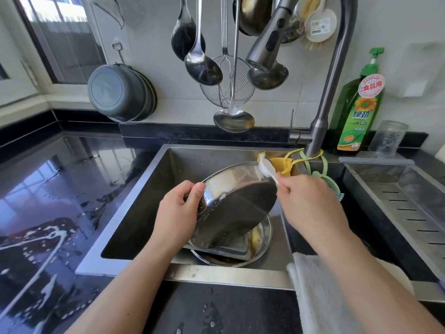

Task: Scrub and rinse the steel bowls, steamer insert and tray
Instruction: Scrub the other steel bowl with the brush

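Head view. Landmark: sink (154, 189). Over its middle the left hand (175, 213) grips the near-left rim of a tilted steel bowl (237, 206), thumb on the soapy outer face. The right hand (310, 203) pinches a white dish brush (267, 168), its head touching the bowl's upper right rim. Below the tilted bowl, on the sink floor, a steel tray (231, 248) lies inside a second steel bowl (262, 242). Behind the sink's right corner stands a green detergent bottle (358, 104).
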A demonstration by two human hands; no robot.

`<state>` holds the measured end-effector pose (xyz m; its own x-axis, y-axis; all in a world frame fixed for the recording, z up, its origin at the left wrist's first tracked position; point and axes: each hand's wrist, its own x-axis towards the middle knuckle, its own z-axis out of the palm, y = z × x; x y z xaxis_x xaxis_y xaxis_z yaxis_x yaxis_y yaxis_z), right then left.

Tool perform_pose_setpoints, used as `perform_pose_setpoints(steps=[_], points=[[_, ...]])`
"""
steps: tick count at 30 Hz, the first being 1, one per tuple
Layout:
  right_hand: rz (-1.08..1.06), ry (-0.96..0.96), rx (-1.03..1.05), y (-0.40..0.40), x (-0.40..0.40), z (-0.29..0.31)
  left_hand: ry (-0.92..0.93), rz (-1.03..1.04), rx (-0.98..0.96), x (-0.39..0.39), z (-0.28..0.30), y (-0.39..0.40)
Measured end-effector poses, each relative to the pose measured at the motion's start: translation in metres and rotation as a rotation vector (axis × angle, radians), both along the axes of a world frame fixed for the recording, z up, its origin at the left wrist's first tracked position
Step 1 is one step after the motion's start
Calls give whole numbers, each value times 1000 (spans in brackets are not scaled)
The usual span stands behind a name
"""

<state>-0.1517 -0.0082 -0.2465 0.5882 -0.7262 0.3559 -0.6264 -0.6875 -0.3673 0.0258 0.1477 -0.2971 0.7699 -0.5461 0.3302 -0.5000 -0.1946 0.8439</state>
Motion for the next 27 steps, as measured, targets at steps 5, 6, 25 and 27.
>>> perform_pose_setpoints(steps=[5, 6, 25, 27], points=[[210, -63, 32, 37, 14, -1, -3, -7, 8, 0, 1, 1], [250, -73, 6, 41, 15, -3, -4, -6, 9, -1, 1, 1], [253, -103, 57, 37, 13, -16, 237, 57, -86, 1, 6, 1], [336, -118, 54, 46, 19, -20, 240, 50, -68, -1, 8, 3]])
